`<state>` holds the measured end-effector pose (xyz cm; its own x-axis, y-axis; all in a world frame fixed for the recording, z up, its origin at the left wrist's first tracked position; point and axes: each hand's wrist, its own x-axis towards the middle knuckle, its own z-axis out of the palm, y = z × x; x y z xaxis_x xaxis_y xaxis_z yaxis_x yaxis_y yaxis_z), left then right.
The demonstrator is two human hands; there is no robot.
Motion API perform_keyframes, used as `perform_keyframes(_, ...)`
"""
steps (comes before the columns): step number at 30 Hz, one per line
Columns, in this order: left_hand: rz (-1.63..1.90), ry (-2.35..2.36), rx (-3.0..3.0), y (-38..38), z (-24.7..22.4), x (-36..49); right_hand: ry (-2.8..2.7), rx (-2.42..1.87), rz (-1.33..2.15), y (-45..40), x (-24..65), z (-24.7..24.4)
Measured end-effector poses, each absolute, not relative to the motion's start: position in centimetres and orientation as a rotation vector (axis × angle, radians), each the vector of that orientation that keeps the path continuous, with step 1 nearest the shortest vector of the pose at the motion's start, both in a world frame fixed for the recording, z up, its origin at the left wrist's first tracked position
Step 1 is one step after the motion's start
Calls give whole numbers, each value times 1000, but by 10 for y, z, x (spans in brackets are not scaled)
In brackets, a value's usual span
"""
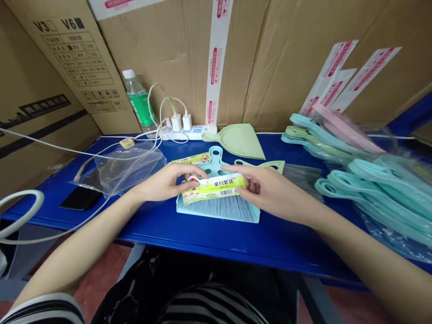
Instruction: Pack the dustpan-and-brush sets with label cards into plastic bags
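Observation:
Both my hands are over a light teal dustpan (216,215) lying on the blue table (151,225), with a small grey-bristled brush resting in it. My left hand (165,182) pinches the left end of a yellow-green printed label card (214,189), near a small red-and-white piece. My right hand (266,189) holds the card's right end. The dustpan's slotted handle (214,163) shows beyond the card. A second label card (191,158) lies partly hidden behind my left hand. A pale green dustpan (238,140) and a grey-bristled brush (302,177) lie farther back.
Bagged teal and pink dustpans (374,193) are piled at the table's right. At left lie a clear plastic bag (121,168), a black phone (81,198) and loose white cables. A power strip (187,132), a water bottle (138,101) and cardboard boxes stand behind.

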<state>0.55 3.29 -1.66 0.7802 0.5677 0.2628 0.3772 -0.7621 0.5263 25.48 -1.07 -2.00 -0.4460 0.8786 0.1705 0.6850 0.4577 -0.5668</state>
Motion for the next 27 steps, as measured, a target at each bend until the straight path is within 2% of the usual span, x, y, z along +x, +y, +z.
perform_keyframes(5,503,644,2634,35,-21,5,-2462,-1360,521,-12,256,-19)
perform_keyframes(16,586,674,2830,38,-25,2,-2625,-1406,628,-14,261,-10)
perform_keyframes(27,542,651,2893,35,-23,2,-2598,-1267,290,-10,264,-19)
